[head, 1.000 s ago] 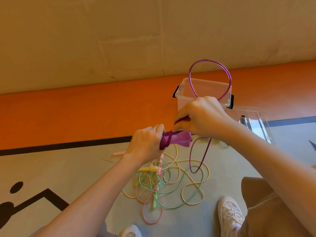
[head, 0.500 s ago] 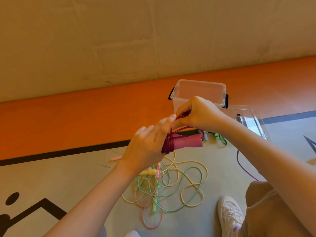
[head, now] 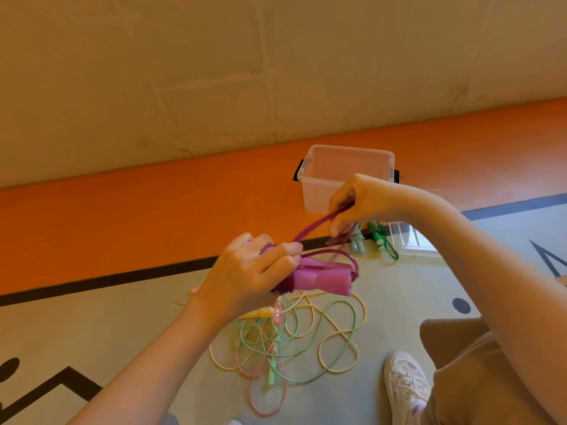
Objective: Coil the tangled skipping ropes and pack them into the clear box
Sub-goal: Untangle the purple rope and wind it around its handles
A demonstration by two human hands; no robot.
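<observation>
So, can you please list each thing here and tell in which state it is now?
left hand: shut on the purple rope handles.
right hand: shut on the purple rope cord, pulled taut.
clear box: open, upright, looks empty.
lid: off, lying on the floor beside the box.
pastel ropes: tangled on the floor.
green rope: lying on the floor near the lid.

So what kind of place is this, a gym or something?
Probably a sports hall or play area, though that is a guess: the floor is grey with an orange band and painted black lines, and tangled skipping ropes lie on it beside a bare wall.
</observation>
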